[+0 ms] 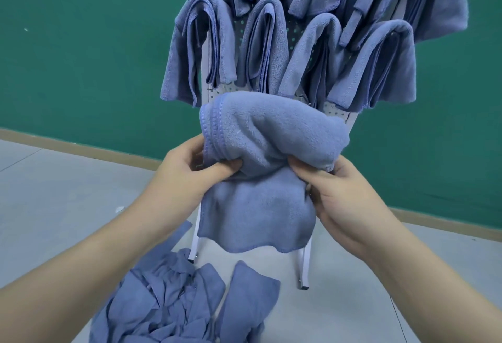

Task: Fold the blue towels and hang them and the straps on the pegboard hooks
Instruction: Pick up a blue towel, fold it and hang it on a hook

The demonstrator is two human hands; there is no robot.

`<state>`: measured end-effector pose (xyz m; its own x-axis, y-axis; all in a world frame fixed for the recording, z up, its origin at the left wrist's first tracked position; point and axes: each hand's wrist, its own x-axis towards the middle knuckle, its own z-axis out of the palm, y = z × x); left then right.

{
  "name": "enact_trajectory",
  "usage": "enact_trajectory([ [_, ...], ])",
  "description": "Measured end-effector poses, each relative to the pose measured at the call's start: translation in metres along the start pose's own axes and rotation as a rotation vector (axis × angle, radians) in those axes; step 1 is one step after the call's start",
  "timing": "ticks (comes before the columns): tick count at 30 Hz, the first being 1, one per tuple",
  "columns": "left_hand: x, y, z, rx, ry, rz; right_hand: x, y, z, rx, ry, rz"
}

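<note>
- While both hands hold it up, the blue towel (267, 169) hangs in front of the bottom of the white pegboard (338, 111).
- The left hand (187, 177) pinches the towel's stitched edge between thumb and curled fingers.
- The right hand (336, 193) pinches the bunched middle the same way.
- Folded towels (274, 44) hang in rows on the pegboard.
- More loose towels (173, 304) lie in a pile on the grey floor (54, 179).
</note>
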<state>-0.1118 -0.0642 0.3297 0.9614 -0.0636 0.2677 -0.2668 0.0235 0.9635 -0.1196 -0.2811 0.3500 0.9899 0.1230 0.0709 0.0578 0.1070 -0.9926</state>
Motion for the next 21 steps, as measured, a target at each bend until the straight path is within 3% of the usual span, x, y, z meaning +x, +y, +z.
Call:
enact_trajectory([
  [7,-0.002,-0.003,0.004,0.052,0.06,0.133,-0.005,-0.004,0.002,-0.212,0.016,-0.064],
  [13,0.0,-0.007,-0.001,0.145,0.231,0.182,-0.008,-0.004,0.006,-0.456,0.032,-0.273],
  [17,0.002,-0.009,-0.002,0.13,0.252,0.138,-0.006,-0.003,0.004,-0.494,-0.059,-0.339],
  [21,0.003,-0.01,0.0,-0.042,0.259,-0.034,-0.006,-0.004,0.001,-0.604,-0.111,-0.374],
])
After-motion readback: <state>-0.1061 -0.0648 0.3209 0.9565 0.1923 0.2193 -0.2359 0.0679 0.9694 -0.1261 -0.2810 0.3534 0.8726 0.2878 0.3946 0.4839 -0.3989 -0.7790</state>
